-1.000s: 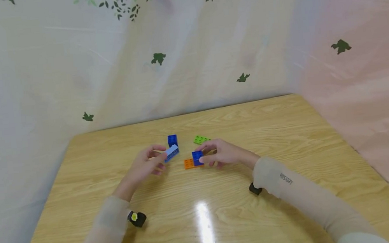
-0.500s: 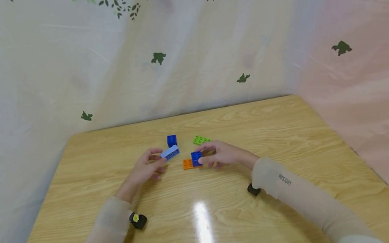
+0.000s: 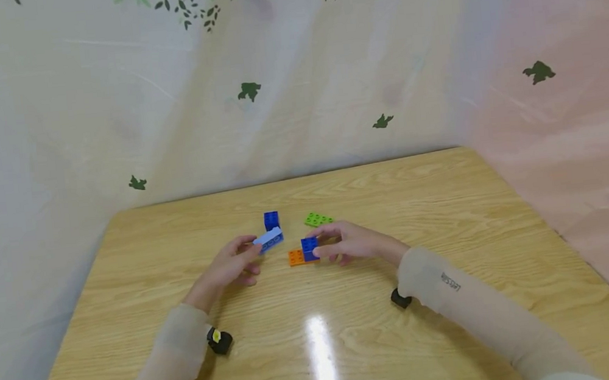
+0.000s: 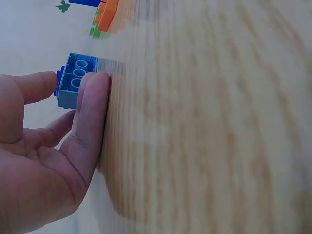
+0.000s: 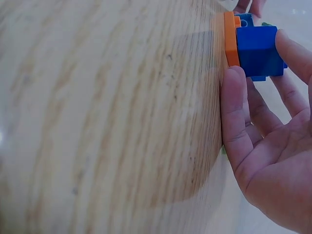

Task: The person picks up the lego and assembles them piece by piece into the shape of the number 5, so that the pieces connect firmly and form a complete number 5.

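My left hand [image 3: 230,264] holds a light blue brick [image 3: 269,240] by its near end, tilted on its side; the left wrist view shows the hollow underside of this brick [image 4: 78,78]. With thumb and fingers my right hand [image 3: 350,242] grips a dark blue brick [image 3: 309,248] that sits on the right part of an orange plate [image 3: 296,257]. In the right wrist view the dark blue brick [image 5: 259,51] stands against the orange plate [image 5: 230,39], and a fingertip touches the plate's edge.
Another dark blue brick [image 3: 271,220] stands just behind the light blue one. A green plate [image 3: 318,219] lies behind my right hand. The wooden table [image 3: 277,364] reaches back to a printed cloth [image 3: 298,123].
The light blue brick has turned a little in my left hand, and more of it shows beyond the fingers. My right hand keeps its grip on the dark blue brick.
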Demonstrator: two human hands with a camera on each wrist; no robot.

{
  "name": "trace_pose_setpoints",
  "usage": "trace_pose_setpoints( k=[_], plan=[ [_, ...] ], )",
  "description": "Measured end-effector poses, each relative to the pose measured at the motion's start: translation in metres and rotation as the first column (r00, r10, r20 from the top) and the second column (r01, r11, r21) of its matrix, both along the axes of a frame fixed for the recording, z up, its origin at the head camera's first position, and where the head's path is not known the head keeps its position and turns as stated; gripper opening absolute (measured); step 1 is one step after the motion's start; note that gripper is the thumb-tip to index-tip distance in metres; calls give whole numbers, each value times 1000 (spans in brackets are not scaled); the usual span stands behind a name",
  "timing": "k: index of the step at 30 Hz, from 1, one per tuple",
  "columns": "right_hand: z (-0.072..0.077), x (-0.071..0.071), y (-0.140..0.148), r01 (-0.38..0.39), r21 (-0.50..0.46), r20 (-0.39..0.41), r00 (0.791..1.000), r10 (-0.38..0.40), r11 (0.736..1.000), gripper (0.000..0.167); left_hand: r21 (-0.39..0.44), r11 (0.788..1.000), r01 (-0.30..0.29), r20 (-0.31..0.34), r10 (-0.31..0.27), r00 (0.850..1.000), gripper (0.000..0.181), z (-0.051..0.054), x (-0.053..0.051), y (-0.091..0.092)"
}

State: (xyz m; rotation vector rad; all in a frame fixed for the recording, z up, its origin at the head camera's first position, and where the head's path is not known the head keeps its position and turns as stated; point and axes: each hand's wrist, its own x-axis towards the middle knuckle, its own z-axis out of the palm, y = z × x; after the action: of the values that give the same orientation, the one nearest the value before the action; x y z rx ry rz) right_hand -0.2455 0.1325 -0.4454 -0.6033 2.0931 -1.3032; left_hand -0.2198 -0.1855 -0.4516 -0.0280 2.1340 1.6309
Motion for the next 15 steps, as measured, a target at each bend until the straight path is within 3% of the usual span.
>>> trace_pose_setpoints(
  k=[15],
  plan=[
    [-2,-1,0,19,0,22,1000,-19,1000,50,-57,998,-15,-17,14,1000,56,-2,-1,4]
  ],
)
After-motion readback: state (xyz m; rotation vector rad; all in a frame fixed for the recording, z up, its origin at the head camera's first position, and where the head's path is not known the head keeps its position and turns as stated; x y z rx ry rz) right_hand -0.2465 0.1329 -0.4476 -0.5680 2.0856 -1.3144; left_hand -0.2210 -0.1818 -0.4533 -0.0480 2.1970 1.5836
